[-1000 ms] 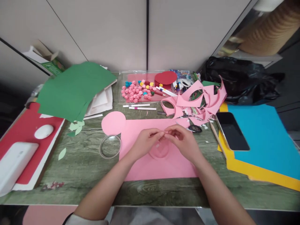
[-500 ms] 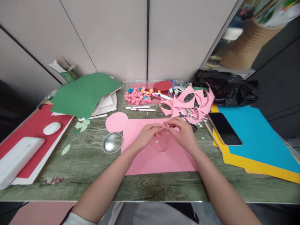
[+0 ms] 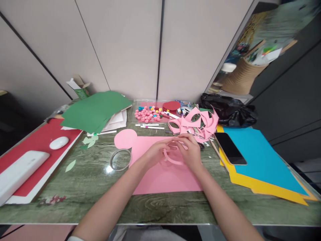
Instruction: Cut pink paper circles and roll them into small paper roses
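A narrow pink paper strip (image 3: 173, 161), bent into a loop, is between my hands. My left hand (image 3: 158, 152) pinches it on the left, its fingertips partly hidden behind the strip and the other hand. My right hand (image 3: 190, 151) is closed on the upper right of the loop, and the fingertips of both hands nearly meet. Below them a large pink paper sheet (image 3: 165, 182) lies flat on the table. A pink paper circle (image 3: 125, 139) overlaps the sheet's left corner. Beside the sheet's left edge lies a roll of tape (image 3: 120, 160).
Pink paper offcuts (image 3: 198, 122) are heaped behind my right hand. A clear tray (image 3: 150, 121) holds small pink pieces, with white pens (image 3: 152, 127) before it. Green sheets (image 3: 94, 112) lie left; a phone (image 3: 230, 148) rests on blue paper (image 3: 263, 157) at right.
The loop has turned and now shows as a clear pink band on its near side. My hands stay close together around it. The camera view has tilted up and shifted slightly.
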{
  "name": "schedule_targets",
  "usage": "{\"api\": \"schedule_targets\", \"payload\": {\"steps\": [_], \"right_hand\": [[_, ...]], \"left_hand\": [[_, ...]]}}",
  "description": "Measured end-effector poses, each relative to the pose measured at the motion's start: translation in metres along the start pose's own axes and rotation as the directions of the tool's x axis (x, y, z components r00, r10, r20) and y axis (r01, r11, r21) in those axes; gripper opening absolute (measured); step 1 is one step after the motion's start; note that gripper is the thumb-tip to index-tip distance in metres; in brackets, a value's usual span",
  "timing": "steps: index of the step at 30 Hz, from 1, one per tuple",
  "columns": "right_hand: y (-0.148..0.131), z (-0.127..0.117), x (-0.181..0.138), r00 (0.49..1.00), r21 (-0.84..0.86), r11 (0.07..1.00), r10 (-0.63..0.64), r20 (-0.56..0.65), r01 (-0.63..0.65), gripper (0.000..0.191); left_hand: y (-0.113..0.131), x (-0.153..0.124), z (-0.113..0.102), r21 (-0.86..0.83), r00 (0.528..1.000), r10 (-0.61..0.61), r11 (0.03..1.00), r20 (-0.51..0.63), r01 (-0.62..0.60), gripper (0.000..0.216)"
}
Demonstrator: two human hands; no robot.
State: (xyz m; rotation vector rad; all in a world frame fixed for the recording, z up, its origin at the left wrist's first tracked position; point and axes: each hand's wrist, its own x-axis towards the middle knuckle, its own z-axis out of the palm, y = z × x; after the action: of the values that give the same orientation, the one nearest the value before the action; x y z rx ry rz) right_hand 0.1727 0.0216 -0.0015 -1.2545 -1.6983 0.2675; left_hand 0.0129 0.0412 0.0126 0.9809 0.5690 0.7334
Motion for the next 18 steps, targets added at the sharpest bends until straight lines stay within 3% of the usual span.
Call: {"api": "schedule_targets", "payload": {"steps": [4,11,18], "right_hand": [[-0.003,-0.002,0.002,1.000,-0.015,1.000,0.017,-0.010,-0.017,0.010],[-0.001,-0.007,0.005,0.999,-0.018,1.000,0.005,0.044,-0.005,0.002],[-0.001,-0.011,0.005,0.994,-0.048,0.997,-0.053,0.098,0.058,0.007]], "left_hand": [[0.000,-0.002,0.003,0.146,0.982,0.119,0.984,-0.147,-0.097,0.046],[-0.001,-0.003,0.006,0.354,0.942,0.293,0.909,-0.163,-0.221,0.030],[-0.002,-0.003,0.007,0.431,0.935,0.319,0.873,-0.153,-0.228,0.021]]}}
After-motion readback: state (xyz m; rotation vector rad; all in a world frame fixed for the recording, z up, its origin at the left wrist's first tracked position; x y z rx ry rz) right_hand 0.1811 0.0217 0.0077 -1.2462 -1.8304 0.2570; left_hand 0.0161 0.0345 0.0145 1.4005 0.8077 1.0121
